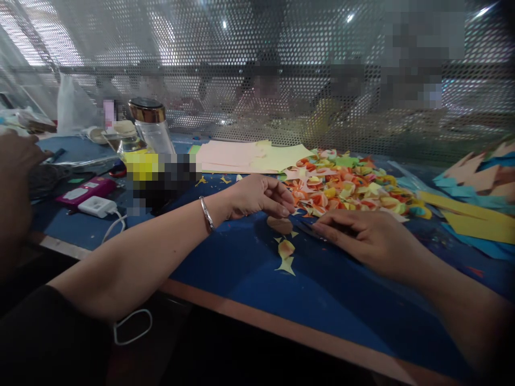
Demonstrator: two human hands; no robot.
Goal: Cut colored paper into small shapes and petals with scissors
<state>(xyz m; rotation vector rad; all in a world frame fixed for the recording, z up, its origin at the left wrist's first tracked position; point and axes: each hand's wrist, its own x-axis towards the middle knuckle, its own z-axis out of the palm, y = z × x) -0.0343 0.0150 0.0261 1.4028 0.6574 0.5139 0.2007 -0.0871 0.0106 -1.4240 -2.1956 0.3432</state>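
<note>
My left hand (267, 197), with a silver bracelet at the wrist, hovers over the blue table, fingers curled and thumb pressed towards the fingertips. Whatever it pinches is too small to make out. My right hand (358, 233) is closed around a thin dark pointed tool (309, 229), perhaps tweezers, its tip towards the left hand. Between and below the hands lies a flat brownish rounded piece (280, 225). Nearer to me are a pale yellow paper piece with an orange tinge (286, 249) and a star-like yellow paper scrap (287, 266).
A pile of folded colourful paper pieces (346, 185) lies behind my hands, beside pink and yellow sheets (229, 155). Folded paper (478, 177) stands right. Left are a glass bottle (155, 131), a magenta power strip (86, 192), a white charger (97, 206) and another person's hand (20, 153).
</note>
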